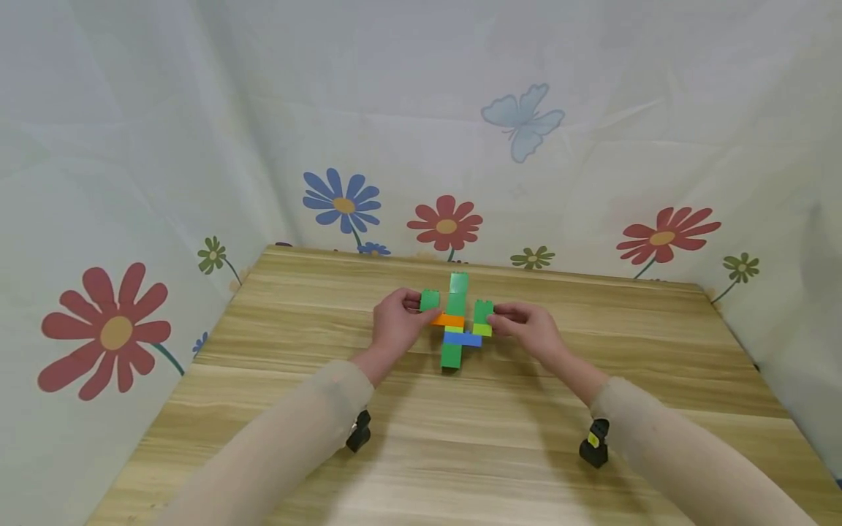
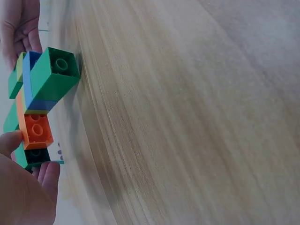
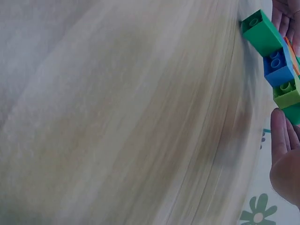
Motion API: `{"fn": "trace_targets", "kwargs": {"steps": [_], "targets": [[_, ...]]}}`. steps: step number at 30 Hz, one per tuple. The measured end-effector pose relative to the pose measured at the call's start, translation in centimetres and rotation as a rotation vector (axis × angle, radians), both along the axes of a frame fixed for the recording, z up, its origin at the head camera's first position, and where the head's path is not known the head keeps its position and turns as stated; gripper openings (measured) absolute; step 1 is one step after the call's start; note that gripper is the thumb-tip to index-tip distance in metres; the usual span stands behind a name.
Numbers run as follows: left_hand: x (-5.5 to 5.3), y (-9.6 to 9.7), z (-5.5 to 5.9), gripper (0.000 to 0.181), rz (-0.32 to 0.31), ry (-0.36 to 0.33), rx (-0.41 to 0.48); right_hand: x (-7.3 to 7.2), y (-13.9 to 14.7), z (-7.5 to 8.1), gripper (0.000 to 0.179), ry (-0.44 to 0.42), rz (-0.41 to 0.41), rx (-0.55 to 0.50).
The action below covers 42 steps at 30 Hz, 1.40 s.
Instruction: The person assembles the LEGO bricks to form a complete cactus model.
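Between the two hands, a build of toy building bricks (image 1: 457, 303) is held over the wooden table. Its long middle is mostly green, crossed by an orange brick (image 1: 449, 320) on the left side and a blue brick (image 1: 463, 339) on the right. A green brick (image 1: 430, 299) sits at its left end, where my left hand (image 1: 398, 321) pinches it, thumb by the orange brick. My right hand (image 1: 534, 332) pinches the right-side green brick (image 1: 483, 312), which has a lime brick (image 3: 286, 93) against it. Hollow undersides of several bricks show in both wrist views.
The wooden table (image 1: 408, 453) spreads out around the hands. A white curtain (image 1: 421, 109) printed with flowers and a butterfly hangs behind it and along both sides. Small black devices (image 1: 595, 444) sit at both wrists.
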<state>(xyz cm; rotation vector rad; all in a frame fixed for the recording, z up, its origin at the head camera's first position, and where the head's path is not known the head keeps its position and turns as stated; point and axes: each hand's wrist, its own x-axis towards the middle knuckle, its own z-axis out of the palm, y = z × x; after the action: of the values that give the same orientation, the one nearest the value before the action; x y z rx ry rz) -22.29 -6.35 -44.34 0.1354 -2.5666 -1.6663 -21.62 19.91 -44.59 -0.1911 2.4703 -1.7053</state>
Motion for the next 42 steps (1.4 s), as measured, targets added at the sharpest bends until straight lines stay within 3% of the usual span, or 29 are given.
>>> {"fn": "trace_targets", "kwargs": {"steps": [22,32,42], "targets": [[-1.6,0.7,-1.2,0.040,-0.022,-0.126,-0.146,-2.6,1.0,-0.7,0.046,-0.096,0.058,0.120],[-1.7,1.0,-0.7,0.043,-0.063,-0.183,-0.203,-3.1,1.5,-0.5,0.042,-0.049,0.126,0.250],[-1.5,1.5,0.0,0.044,-0.102,-0.199,-0.236,-2.7,2.1,0.2,0.037,-0.032,0.141,0.289]]}}
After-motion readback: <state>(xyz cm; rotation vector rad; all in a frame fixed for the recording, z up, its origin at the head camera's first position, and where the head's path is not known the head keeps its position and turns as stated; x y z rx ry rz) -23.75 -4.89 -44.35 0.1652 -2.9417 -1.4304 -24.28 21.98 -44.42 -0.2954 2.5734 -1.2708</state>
